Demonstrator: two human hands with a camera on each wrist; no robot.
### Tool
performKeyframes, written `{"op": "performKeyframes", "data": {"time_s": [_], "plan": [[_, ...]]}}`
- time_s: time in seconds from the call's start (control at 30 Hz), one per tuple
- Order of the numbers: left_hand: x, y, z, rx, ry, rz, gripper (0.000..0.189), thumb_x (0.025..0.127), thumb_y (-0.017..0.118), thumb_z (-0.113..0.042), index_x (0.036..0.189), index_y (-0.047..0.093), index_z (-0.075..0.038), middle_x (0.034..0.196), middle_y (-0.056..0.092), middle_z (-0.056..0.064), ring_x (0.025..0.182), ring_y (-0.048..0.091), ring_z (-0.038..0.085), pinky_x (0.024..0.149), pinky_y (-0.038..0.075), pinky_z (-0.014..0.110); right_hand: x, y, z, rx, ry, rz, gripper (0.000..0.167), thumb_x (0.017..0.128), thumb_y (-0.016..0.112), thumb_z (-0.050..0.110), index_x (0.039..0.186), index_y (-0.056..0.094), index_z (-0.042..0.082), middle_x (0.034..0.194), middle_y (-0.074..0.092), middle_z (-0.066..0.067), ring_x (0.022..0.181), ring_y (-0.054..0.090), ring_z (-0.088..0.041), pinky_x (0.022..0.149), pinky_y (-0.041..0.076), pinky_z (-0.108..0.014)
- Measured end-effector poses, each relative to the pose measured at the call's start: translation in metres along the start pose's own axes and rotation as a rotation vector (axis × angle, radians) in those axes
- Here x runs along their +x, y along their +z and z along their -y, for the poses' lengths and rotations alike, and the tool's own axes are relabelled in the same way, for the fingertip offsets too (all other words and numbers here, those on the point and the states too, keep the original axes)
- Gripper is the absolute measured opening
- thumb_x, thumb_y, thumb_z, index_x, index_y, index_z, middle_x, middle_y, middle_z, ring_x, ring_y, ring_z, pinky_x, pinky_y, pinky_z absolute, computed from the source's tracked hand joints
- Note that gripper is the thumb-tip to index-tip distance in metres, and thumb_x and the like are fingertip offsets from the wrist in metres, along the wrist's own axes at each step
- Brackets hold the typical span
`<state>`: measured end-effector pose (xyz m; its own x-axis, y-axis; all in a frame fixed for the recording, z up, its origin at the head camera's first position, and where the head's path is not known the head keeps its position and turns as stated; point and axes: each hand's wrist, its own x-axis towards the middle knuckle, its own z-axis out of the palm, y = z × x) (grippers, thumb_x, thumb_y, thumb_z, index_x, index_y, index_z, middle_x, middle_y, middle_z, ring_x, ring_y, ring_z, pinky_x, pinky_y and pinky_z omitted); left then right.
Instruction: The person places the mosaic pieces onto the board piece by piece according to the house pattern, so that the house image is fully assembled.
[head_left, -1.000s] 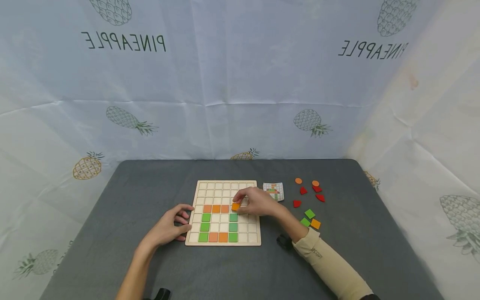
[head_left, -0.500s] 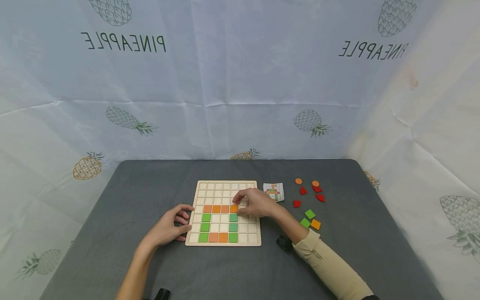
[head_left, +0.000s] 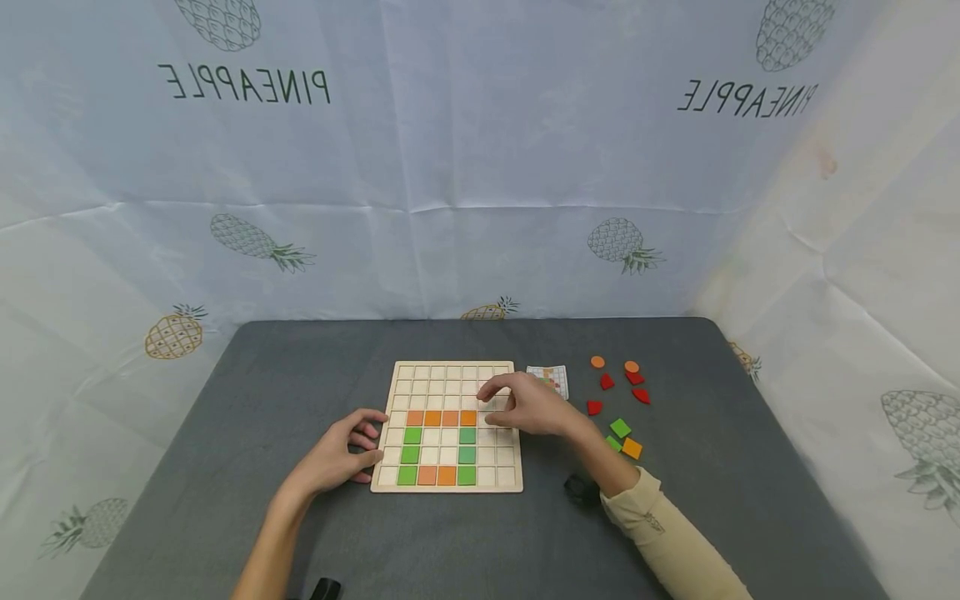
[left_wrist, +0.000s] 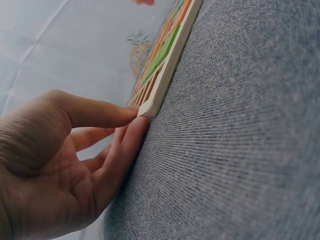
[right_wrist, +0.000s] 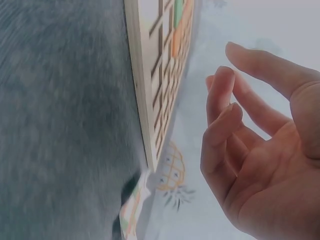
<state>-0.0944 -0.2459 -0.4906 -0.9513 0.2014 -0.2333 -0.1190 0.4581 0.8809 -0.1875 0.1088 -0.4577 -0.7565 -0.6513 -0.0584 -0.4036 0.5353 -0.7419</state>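
Touching the left edge of a wooden grid board (head_left: 447, 437) with a loosely bent left hand (head_left: 345, 450); poising an empty right hand (head_left: 534, 407), parted at thumb and fingers, above its right side. With the board set inward from the far edge of a grey table (head_left: 420, 542), backed by creased pale cloth (head_left: 480, 150) lettered twice, in mirrored capitals, “PINEAPPLE” (head_left: 243, 84).

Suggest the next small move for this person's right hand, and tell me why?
Perhaps the right hand should reach for the loose bright-green square tile on the dark grey table: its fingers hold nothing, and the row of four orange square tiles already lies in cells of the pale wooden grid board.
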Motion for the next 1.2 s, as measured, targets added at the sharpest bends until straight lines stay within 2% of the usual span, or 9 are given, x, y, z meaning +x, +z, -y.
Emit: {"op": "performKeyframes", "data": {"time_s": [0.2,0.53,0.73,0.83,0.93,1.0,1.07,1.2], "plan": [[0.000,0.000,0.000,0.002,0.000,0.000,0.054,0.097,0.075,-0.002,0.147,0.055,-0.004,0.123,0.052,0.019,0.101,0.056,0.024,0.064,0.065,0.034,-0.015,-0.016,-0.005,-0.027,0.014,-0.043,0.036,0.096,0.083,0.020,0.129,0.075,0.006,0.125,0.076,-0.014,0.066,0.061,-0.007,0.063,0.052,-0.024],[0.000,0.001,0.000,0.011,0.001,0.002,0.055,0.097,0.075,-0.002,0.149,0.054,-0.003,0.123,0.052,0.019,0.101,0.056,0.025,0.064,0.065,0.034,-0.045,-0.044,-0.025,0.044,0.082,-0.126,0.035,0.096,0.082,0.016,0.128,0.075,0.004,0.128,0.076,-0.018,0.067,0.063,-0.018,0.060,0.052,-0.028],[0.000,0.000,-0.001,0.012,0.002,0.003,0.055,0.098,0.075,-0.002,0.149,0.054,-0.003,0.124,0.052,0.020,0.101,0.057,0.025,0.064,0.065,0.034,-0.061,-0.062,-0.043,0.042,0.091,-0.179,0.038,0.096,0.083,0.015,0.131,0.074,0.002,0.120,0.076,-0.020,0.055,0.055,-0.018,0.055,0.048,-0.028],[0.000,0.000,-0.001,0.012,-0.002,0.002,0.055,0.098,0.075,-0.002,0.149,0.054,-0.003,0.123,0.052,0.020,0.101,0.057,0.025,0.065,0.065,0.034,-0.069,-0.071,-0.056,0.033,0.114,-0.187,0.040,0.097,0.082,0.014,0.133,0.072,0.000,0.117,0.076,-0.021,0.057,0.061,-0.021,0.054,0.048,-0.028],[0.000,0.000,-0.001,0.014,-0.003,-0.001,0.055,0.097,0.075,-0.002,0.148,0.054,-0.003,0.123,0.053,0.020,0.101,0.057,0.025,0.065,0.065,0.034,-0.077,-0.081,-0.070,0.025,0.140,-0.191,0.042,0.098,0.081,0.015,0.136,0.069,-0.001,0.107,0.075,-0.023,0.058,0.056,-0.018,0.054,0.044,-0.027],[0.000,0.000,-0.001,0.015,-0.003,-0.002,0.055,0.097,0.075,-0.002,0.148,0.055,-0.003,0.123,0.053,0.020,0.101,0.057,0.025,0.065,0.065,0.034,-0.082,-0.087,-0.080,0.018,0.146,-0.197,0.044,0.098,0.081,0.015,0.137,0.068,-0.002,0.112,0.075,-0.024,0.056,0.051,-0.014,0.054,0.042,-0.026],[-0.001,0.000,-0.001,0.016,-0.003,-0.002,0.055,0.097,0.075,-0.002,0.148,0.055,-0.003,0.123,0.053,0.020,0.101,0.057,0.025,0.065,0.065,0.034,-0.086,-0.091,-0.089,0.015,0.144,-0.201,0.045,0.098,0.081,0.015,0.138,0.067,-0.004,0.124,0.073,-0.028,0.055,0.046,-0.010,0.055,0.041,-0.026],[-0.001,-0.001,-0.002,0.018,-0.001,0.002,0.054,0.098,0.075,-0.002,0.148,0.054,-0.003,0.123,0.052,0.020,0.101,0.057,0.025,0.065,0.065,0.034,-0.091,-0.097,-0.102,0.022,0.153,-0.204,0.047,0.098,0.081,0.014,0.138,0.067,-0.005,0.140,0.067,-0.030,0.058,0.049,-0.010,0.056,0.042,-0.026]]}}
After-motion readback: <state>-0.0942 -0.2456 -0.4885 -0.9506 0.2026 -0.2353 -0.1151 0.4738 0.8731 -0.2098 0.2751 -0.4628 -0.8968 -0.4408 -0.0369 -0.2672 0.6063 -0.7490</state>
